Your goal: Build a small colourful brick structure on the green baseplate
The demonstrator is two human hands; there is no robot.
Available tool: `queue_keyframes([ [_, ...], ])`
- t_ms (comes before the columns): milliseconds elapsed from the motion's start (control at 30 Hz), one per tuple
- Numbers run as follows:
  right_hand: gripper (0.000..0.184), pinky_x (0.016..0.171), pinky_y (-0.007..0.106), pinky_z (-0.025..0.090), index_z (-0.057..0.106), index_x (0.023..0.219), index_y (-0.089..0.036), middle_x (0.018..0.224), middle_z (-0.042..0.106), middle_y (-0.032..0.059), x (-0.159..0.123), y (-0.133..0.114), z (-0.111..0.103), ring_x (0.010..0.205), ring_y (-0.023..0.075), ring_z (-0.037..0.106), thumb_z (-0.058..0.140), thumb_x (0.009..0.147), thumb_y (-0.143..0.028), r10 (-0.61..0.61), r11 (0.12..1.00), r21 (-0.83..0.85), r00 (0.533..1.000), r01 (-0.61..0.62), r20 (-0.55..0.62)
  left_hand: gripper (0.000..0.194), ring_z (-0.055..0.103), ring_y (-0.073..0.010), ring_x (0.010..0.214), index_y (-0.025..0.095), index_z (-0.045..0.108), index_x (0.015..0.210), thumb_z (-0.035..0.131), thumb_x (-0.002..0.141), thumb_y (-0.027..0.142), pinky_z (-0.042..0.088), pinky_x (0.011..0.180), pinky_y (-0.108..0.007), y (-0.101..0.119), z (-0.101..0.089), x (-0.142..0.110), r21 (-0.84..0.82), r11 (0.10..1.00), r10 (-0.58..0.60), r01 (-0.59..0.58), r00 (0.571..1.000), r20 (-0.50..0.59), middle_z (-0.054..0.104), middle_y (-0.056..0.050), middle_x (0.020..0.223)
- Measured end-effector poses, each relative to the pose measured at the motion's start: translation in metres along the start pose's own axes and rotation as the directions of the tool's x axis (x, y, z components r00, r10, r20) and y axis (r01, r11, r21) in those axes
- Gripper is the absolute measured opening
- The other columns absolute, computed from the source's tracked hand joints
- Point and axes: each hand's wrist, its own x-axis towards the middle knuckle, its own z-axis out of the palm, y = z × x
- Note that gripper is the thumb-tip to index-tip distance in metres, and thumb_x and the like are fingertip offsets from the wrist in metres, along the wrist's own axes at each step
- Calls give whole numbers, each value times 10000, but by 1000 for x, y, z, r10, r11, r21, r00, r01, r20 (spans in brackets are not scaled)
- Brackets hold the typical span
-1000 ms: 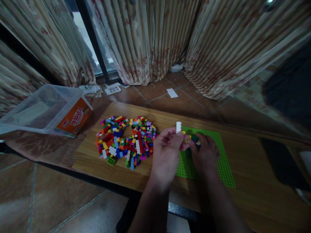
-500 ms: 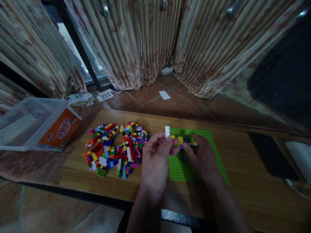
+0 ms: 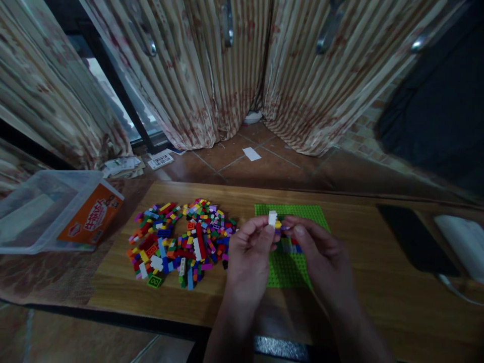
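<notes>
A white toy brick (image 3: pixel 272 219) stands upright between the thumb and fingers of my left hand (image 3: pixel 249 252). Small yellow bricks (image 3: pixel 278 225) show just behind it. My right hand (image 3: pixel 321 247) has come close on the right, its thumb and fingers pinched at a small purple brick (image 3: pixel 286 228); whether these bricks are joined is hard to tell. Both hands are over the green baseplate (image 3: pixel 287 275). A row of coloured bricks (image 3: pixel 291 246) sits on the plate, partly covered by my right hand.
Left of my hands a heap of loose coloured bricks (image 3: pixel 177 247) is spread on the wooden table (image 3: pixel 124 282). A clear plastic box (image 3: pixel 45 191) with an orange label stands at the far left. To the right lie a dark flat object (image 3: pixel 416 242) and a white device with a cable (image 3: pixel 459 239).
My right hand has drawn left and closer to my left hand, away from the bricks on the plate. The white brick has turned slightly. The whole view has shifted a little.
</notes>
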Motion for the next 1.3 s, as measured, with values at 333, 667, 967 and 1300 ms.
queue_keyframes([
  [333, 154, 724, 318, 537, 755, 809, -239, 782, 743, 4, -3, -5, 31, 733, 155, 658, 763, 700, -348, 170, 909, 387, 985, -155, -5, 140, 660, -156, 804, 192, 759, 911, 648, 826, 182, 523, 743, -258, -8, -6, 3, 337, 916, 237, -219, 971, -12, 712, -28, 850],
  [667, 191, 675, 323, 515, 706, 771, -198, 739, 728, 31, -18, 3, 65, 681, 178, 655, 664, 734, -381, 279, 902, 333, 960, -275, 38, 210, 658, -173, 832, 182, 744, 949, 550, 879, 142, 499, 775, -284, -2, -25, 5, 818, 547, 353, -177, 935, -34, 709, -55, 922],
  [967, 284, 705, 385, 479, 733, 854, -204, 858, 754, 92, -23, 15, 52, 782, 274, 694, 533, 773, -389, 118, 872, -489, 967, 7, 225, 233, 689, -272, 853, 166, 743, 842, 513, 844, 134, 492, 763, -350, 7, -40, 4, 938, 332, 194, 101, 966, -173, 730, -132, 871],
  [1300, 379, 781, 406, 498, 723, 984, -204, 963, 759, 100, -21, 22, 59, 880, 290, 700, 527, 793, -466, 144, 827, -560, 948, 43, 286, 291, 690, -307, 922, 150, 733, 979, 506, 801, 113, 517, 806, -383, 11, -50, 2, 926, 303, 149, 227, 948, -281, 727, -156, 974],
])
